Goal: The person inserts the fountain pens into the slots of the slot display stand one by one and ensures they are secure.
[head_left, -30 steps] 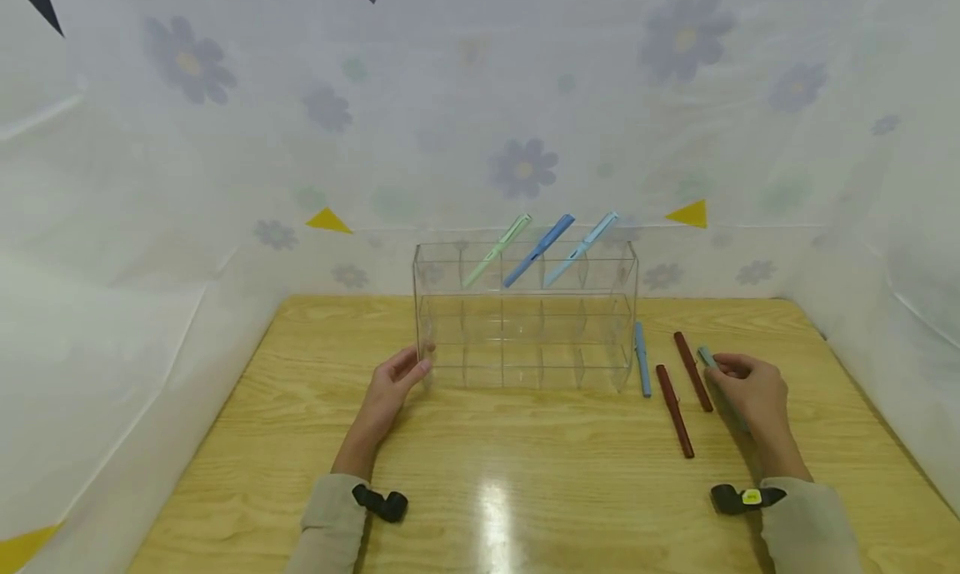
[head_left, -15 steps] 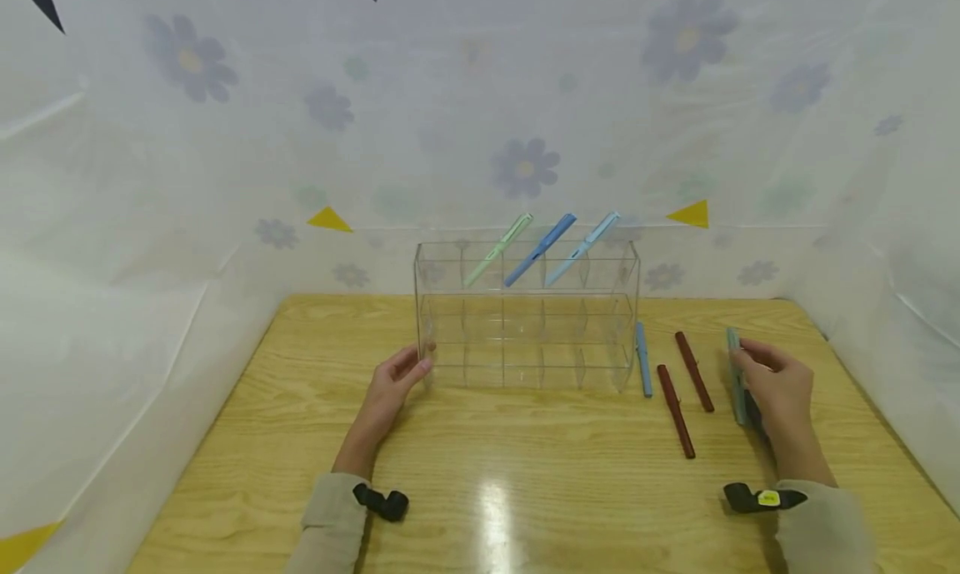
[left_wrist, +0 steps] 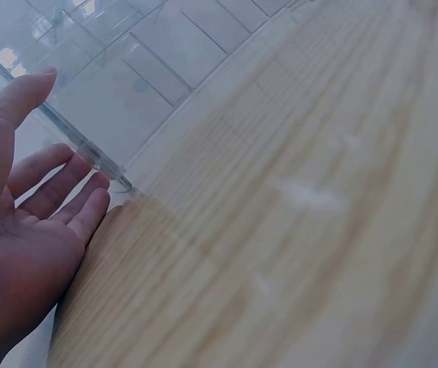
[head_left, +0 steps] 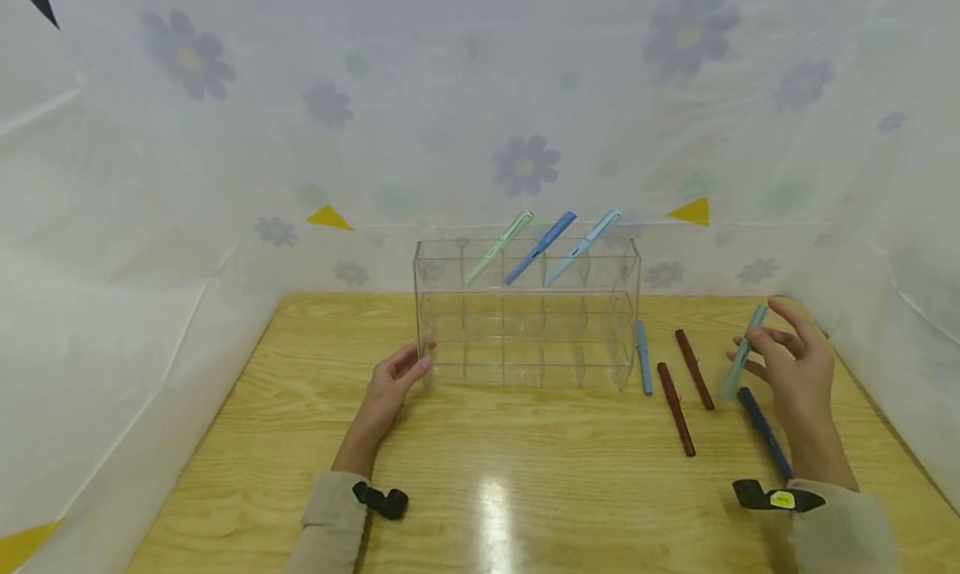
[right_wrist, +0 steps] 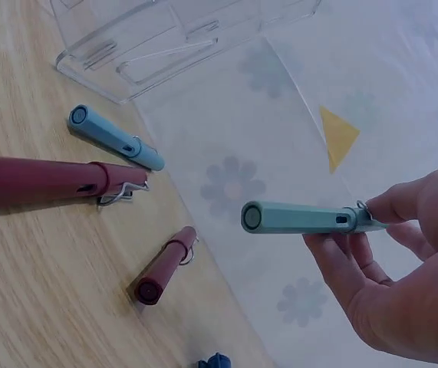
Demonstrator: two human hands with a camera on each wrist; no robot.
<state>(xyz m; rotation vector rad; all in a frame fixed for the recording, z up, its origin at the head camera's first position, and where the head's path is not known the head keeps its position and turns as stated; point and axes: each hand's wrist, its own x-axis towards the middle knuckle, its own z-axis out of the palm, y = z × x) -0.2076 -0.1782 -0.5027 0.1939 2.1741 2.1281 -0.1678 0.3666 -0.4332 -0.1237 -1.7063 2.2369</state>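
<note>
A clear acrylic rack [head_left: 522,341] with compartments stands on the table. My left hand [head_left: 393,381] touches its left side edge, thumb spread apart from loosely bent fingers [left_wrist: 80,184]. Three pens lean in the top row: a light green pen [head_left: 498,249], a blue pen [head_left: 540,249] and a light blue pen [head_left: 583,247]. My right hand [head_left: 802,366] pinches a pale teal pen [right_wrist: 303,219] near its clip, raised above the table and tilted. Beneath that hand lies a dark blue pen [head_left: 765,432].
Right of the rack, a grey-blue pen [head_left: 643,357] and two dark red pens, the nearer red pen [head_left: 677,409] and the farther red pen [head_left: 694,370], lie on the wooden table [head_left: 525,474]. A flower-patterned white curtain [head_left: 450,124] encloses the back and sides.
My right hand has lifted the pale teal pen off the table and moved right, turning it to tilt the other way. The dark blue pen is now uncovered. The left hand stays put.
</note>
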